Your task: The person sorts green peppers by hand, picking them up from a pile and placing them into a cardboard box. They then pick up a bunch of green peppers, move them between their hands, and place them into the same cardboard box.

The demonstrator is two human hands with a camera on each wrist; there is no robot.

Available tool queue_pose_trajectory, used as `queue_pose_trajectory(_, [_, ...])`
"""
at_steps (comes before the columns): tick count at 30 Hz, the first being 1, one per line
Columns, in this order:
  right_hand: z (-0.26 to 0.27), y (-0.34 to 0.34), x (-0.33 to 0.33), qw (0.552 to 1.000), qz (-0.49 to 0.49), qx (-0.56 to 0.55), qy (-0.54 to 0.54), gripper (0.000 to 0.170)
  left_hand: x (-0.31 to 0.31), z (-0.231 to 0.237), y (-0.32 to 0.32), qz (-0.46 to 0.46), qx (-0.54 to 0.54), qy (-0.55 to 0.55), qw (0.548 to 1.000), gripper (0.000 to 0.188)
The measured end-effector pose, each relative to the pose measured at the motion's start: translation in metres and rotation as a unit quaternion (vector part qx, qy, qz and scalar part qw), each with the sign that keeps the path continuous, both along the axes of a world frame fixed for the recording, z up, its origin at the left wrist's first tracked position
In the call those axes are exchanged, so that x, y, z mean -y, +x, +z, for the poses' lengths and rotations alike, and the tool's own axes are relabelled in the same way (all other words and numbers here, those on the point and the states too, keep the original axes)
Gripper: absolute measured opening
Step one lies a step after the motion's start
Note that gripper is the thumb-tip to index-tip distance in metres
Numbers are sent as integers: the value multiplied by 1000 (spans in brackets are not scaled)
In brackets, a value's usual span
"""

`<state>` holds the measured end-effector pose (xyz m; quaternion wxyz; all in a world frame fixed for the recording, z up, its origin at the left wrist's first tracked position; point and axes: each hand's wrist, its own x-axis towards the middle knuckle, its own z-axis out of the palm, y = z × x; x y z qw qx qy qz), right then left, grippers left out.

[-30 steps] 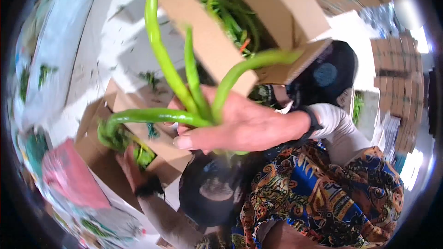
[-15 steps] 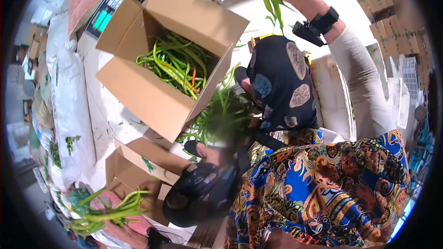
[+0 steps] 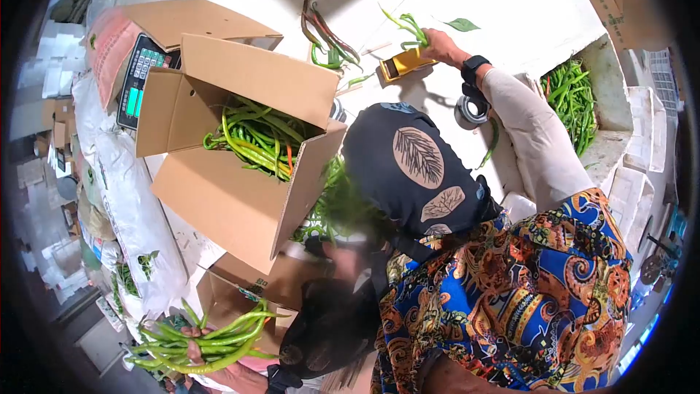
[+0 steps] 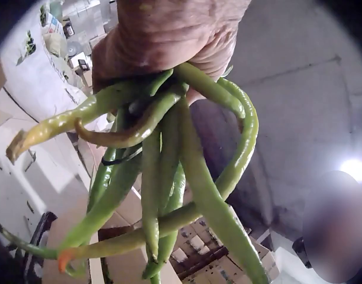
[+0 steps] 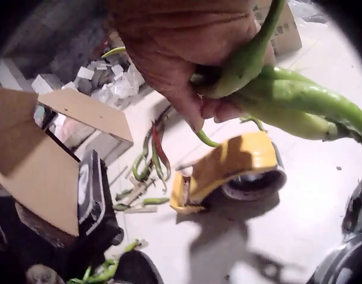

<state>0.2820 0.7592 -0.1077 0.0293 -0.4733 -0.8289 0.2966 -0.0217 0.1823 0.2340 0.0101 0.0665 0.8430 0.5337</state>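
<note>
At the lower left of the head view, my left hand [image 3: 237, 375] grips a thick bunch of long green peppers [image 3: 230, 339]. In the left wrist view the fingers of this hand [image 4: 169, 38] wrap the bunch, and the peppers [image 4: 196, 171] dangle in several directions, one with an orange tip. Over the white table, my right hand [image 3: 443, 47] holds a few green peppers [image 3: 412, 28] by one end. Just below that hand lies a yellow tape dispenser [image 5: 240, 157]. A large open carton [image 3: 219, 193] with more green peppers [image 3: 259, 135] stands between the hands.
A digital scale [image 3: 133, 98] is behind the carton. Reddish peppers [image 3: 313, 22] lie on the table [image 3: 510, 0]. A roll of tape [image 3: 472, 109] sits near my right forearm. Farther right is a bin of green peppers [image 3: 572, 102]. A smaller box [image 3: 281, 277] is near my left hand.
My left hand has come up out of the smaller box with a bunch of peppers. My right hand, first close to the camera, has moved out over the table, still holding peppers.
</note>
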Motion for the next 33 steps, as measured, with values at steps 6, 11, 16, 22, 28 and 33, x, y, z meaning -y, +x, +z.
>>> queue_pose_trajectory(6, [-52,17,25,995,28,15,92,52,-34,-1,28,-14,-9,-8,1000,34])
queue_pose_trajectory(11, [-54,22,18,990,76,58,103,46,-54,-6,46,-30,-14,-9,999,31])
queue_pose_trajectory(16, [-35,40,42,918,-139,-111,-356,26,-63,-13,58,-56,-89,-9,994,26])
queue_pose_trajectory(22, [-36,78,117,869,-163,-172,-435,23,-59,-19,63,-204,-136,-10,969,24])
queue_pose_trajectory(28, [-47,117,139,866,-261,-170,-391,19,-78,-23,63,41,-9,7,999,20])
queue_pose_trajectory(33, [-35,84,102,955,-219,-94,-174,37,-69,-13,71,-95,-114,-110,983,45])
